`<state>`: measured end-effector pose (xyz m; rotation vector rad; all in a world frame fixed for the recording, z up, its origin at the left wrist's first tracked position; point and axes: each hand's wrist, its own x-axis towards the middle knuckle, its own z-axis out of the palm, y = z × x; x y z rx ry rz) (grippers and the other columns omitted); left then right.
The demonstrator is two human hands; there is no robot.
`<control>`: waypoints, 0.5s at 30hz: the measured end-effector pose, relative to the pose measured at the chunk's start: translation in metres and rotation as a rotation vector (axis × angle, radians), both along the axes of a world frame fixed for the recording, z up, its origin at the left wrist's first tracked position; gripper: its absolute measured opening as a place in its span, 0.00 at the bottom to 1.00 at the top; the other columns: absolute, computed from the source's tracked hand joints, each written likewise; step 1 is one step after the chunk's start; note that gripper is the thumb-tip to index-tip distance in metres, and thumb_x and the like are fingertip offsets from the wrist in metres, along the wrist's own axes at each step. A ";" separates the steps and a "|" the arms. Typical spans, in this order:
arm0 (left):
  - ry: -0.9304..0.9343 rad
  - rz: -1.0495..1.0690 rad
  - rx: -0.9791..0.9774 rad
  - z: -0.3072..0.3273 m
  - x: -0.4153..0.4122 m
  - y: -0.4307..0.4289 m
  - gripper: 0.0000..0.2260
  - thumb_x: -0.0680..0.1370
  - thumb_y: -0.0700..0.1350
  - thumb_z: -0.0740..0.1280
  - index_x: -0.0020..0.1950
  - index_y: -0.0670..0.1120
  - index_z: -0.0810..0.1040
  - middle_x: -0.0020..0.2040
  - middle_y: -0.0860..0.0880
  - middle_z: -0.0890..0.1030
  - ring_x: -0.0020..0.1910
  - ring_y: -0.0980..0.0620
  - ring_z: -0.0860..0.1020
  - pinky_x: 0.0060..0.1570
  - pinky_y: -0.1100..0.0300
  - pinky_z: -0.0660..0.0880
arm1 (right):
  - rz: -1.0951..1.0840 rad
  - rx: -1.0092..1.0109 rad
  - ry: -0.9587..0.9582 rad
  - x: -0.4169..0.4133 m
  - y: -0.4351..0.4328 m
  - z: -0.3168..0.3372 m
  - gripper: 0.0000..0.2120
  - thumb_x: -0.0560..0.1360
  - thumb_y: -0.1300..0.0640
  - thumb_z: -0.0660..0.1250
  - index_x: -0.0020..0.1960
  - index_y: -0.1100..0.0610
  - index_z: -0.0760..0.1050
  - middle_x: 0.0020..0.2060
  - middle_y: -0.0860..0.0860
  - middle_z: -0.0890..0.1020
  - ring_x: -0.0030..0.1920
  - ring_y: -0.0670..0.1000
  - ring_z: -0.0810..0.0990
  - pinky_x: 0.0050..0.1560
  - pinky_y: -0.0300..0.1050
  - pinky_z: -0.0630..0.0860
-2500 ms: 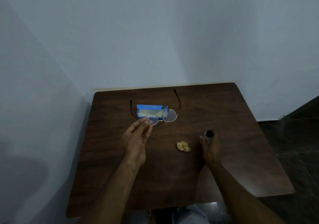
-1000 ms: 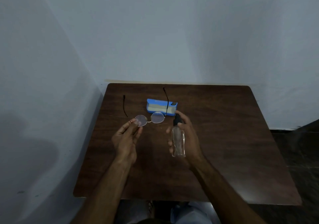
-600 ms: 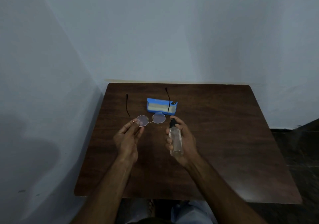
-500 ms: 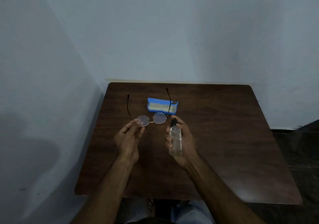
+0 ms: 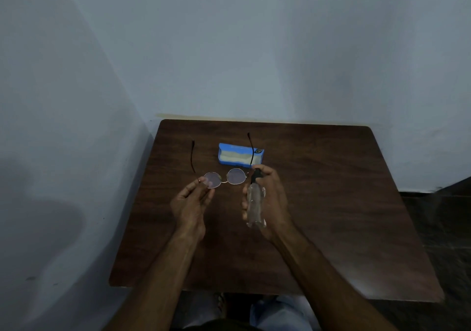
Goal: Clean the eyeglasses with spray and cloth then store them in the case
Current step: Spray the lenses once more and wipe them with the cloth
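The left hand [image 5: 191, 203] pinches the glasses [image 5: 235, 176] by the outer edge of one lens, thumb and fingertips closed on the rim, and the rest of the frame reaches toward the right hand [image 5: 276, 200]. The glasses are held above the table [image 5: 331, 203], their temples unfolded and pointing away from the person. The right hand grips the bottle [image 5: 254, 203] — clear, nearly upright, fingers wrapped round its body — and a fingertip sits on top of the black nozzle [image 5: 256, 173]. The nozzle is just beside the lens nearest the right hand, close to the hinge there. Beyond both hands, a little nearer the right one, lies the case [image 5: 237, 157] — blue, open, with a pale lining showing. One temple crosses in front of the case's end in this view. Both forearms reach in from the table's near edge.
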<state>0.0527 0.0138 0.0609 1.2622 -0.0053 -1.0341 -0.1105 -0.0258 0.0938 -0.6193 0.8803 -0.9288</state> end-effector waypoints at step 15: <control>0.024 -0.025 0.011 -0.008 -0.002 -0.007 0.08 0.78 0.33 0.73 0.54 0.42 0.85 0.50 0.45 0.89 0.51 0.50 0.88 0.44 0.61 0.84 | -0.076 -0.204 0.103 -0.004 -0.016 0.037 0.19 0.84 0.65 0.55 0.68 0.48 0.73 0.41 0.64 0.78 0.28 0.56 0.78 0.29 0.47 0.78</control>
